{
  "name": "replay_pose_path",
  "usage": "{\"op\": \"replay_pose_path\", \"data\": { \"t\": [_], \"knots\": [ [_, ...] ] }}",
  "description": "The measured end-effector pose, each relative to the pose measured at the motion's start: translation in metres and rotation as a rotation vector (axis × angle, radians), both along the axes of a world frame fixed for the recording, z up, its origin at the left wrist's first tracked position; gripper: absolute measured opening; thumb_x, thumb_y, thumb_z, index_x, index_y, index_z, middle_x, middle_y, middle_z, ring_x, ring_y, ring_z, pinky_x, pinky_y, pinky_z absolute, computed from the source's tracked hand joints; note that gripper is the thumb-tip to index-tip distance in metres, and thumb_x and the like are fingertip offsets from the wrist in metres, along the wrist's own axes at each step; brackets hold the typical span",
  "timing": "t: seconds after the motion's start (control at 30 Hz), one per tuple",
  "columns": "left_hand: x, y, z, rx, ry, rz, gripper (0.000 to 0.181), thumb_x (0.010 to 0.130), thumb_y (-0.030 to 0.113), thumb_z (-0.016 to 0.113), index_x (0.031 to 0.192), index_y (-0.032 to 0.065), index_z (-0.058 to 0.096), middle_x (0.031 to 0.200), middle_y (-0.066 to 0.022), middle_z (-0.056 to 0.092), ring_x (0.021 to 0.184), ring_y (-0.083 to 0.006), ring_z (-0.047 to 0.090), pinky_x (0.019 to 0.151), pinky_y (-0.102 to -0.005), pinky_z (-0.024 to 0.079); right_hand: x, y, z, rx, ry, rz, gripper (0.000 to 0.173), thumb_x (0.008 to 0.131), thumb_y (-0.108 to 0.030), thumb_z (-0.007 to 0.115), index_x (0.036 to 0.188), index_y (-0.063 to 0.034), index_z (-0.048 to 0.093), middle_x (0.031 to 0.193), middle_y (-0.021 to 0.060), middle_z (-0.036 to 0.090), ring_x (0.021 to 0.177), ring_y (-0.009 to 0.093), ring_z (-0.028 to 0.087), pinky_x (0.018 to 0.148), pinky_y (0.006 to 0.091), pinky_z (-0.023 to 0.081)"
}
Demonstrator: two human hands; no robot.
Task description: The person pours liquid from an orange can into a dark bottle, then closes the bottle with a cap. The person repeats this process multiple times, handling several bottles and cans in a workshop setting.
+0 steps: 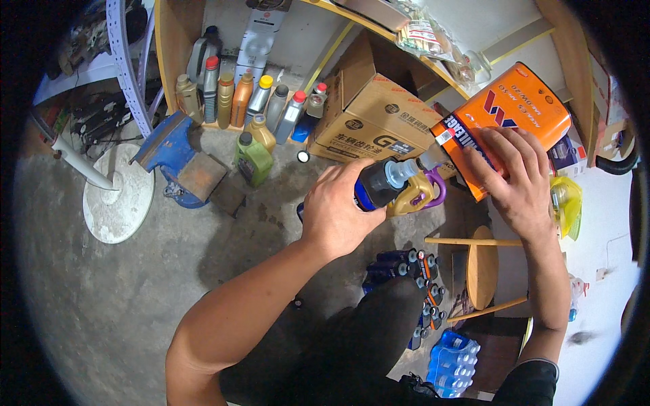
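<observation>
In my left hand point(337, 213) is a dark bottle point(373, 185) with a blue label, tilted with its pale translucent neck up and to the right. My right hand point(523, 177) grips an orange oil can point(528, 96) that bears writing and lies tipped over. From the can's lower left corner a clear spout point(431, 156) points at the bottle's mouth. Spout and mouth look nearly in line; I cannot tell whether they touch. Behind the bottle, a gold jug point(414, 195) and a purple-handled jug point(437, 189) stand on the floor, partly hidden.
Several oil bottles point(238, 104) line the shelf base beside an open cardboard box point(376, 111). A blue bench vise point(177, 157) and green jug point(254, 160) are at left. Dark bottles point(388, 269), a wooden stool point(482, 269) and a blue bottle pack point(452, 360) surround my leg.
</observation>
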State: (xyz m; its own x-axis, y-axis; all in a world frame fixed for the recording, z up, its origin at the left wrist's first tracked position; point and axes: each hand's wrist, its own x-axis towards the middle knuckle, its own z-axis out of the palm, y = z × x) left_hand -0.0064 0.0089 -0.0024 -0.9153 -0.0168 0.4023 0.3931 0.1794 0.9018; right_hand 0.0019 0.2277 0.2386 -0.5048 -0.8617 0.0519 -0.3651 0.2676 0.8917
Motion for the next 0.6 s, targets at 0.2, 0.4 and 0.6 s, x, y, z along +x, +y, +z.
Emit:
{"op": "replay_pose_path", "data": {
  "t": [0.2, 0.4, 0.6],
  "knots": [
    [0.0009, -0.0009, -0.0009, -0.009, -0.005, 0.007, 0.070, 0.073, 0.019, 0.094, 0.138, 0.0117, 0.069, 0.121, -0.0178, 0.076, 0.116, -0.0404, 0.072, 0.102, -0.0504, 0.058, -0.0023, 0.0009, -0.0060, -0.008, -0.011, 0.000, 0.054, 0.089, -0.015, 0.070, 0.140, -0.0330, 0.068, 0.145, 0.0031, 0.067, 0.133, 0.027, 0.065, 0.116, 0.0463, 0.052],
    [0.0011, 0.0003, 0.0011, -0.007, -0.011, 0.002, 0.070, 0.073, 0.019, 0.094, 0.138, 0.0115, 0.070, 0.121, -0.0183, 0.076, 0.115, -0.0407, 0.073, 0.102, -0.0502, 0.059, -0.0022, 0.0009, -0.0059, -0.013, -0.015, -0.007, 0.054, 0.089, -0.015, 0.070, 0.140, -0.0330, 0.068, 0.144, 0.0028, 0.067, 0.134, 0.027, 0.065, 0.116, 0.0462, 0.052],
    [-0.0001, 0.0007, -0.0011, -0.010, 0.015, 0.007, 0.070, 0.073, 0.020, 0.094, 0.138, 0.0111, 0.069, 0.121, -0.0185, 0.076, 0.115, -0.0409, 0.073, 0.102, -0.0503, 0.059, -0.0051, 0.0032, -0.0102, -0.030, -0.046, -0.005, 0.054, 0.089, -0.015, 0.072, 0.140, -0.0314, 0.068, 0.146, 0.0047, 0.067, 0.136, 0.029, 0.063, 0.117, 0.0479, 0.051]
  ]
}}
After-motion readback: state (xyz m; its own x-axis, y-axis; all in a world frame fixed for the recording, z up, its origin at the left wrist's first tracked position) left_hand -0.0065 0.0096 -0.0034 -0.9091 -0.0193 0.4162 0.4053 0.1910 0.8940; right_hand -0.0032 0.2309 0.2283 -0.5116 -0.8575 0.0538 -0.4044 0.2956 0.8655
